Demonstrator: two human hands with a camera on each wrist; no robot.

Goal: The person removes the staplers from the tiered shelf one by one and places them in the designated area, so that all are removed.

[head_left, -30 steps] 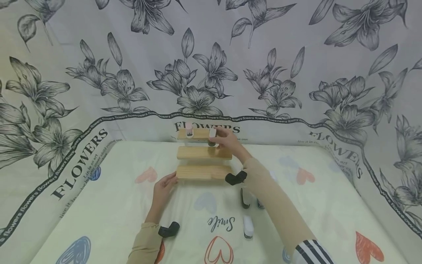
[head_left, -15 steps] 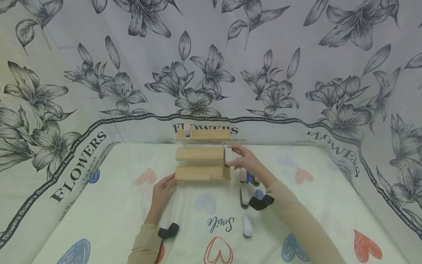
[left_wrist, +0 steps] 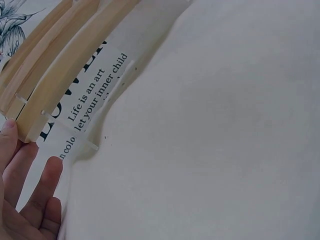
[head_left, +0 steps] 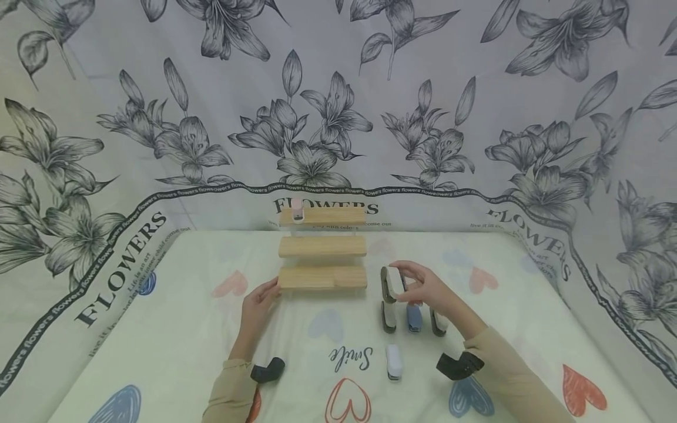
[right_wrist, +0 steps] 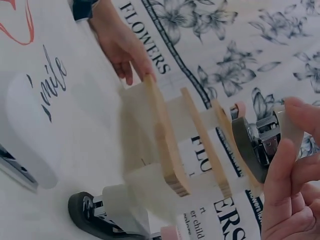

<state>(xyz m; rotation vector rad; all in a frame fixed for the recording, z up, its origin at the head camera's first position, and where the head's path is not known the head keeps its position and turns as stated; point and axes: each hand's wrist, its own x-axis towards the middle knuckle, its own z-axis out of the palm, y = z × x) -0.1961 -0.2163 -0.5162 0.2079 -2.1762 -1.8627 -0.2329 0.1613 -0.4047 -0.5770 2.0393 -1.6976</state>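
Note:
My right hand (head_left: 429, 288) pinches a white stapler with a dark base (head_left: 392, 283) between thumb and fingers, above the sheet to the right of the wooden three-tier rack (head_left: 322, 277). In the right wrist view this stapler (right_wrist: 248, 150) shows its metal inside between the dark base and the white top. My left hand (head_left: 259, 302) holds the left end of the rack's lowest board; in the left wrist view the thumb (left_wrist: 7, 135) lies against the board's end (left_wrist: 30, 120). A pink stapler (head_left: 298, 211) stands on the top board, toward the left.
Below my right hand, a light stapler with a dark base (head_left: 388, 317), a blue stapler (head_left: 414, 318) and another dark-based stapler (head_left: 438, 322) sit on the sheet. Nearer is a white stapler (head_left: 394, 361). A floral cloth (head_left: 317, 117) hangs behind the rack.
My right hand has taken the white stapler off the top board and brought it right and nearer, over the other staplers. The left hand stays at the rack's end.

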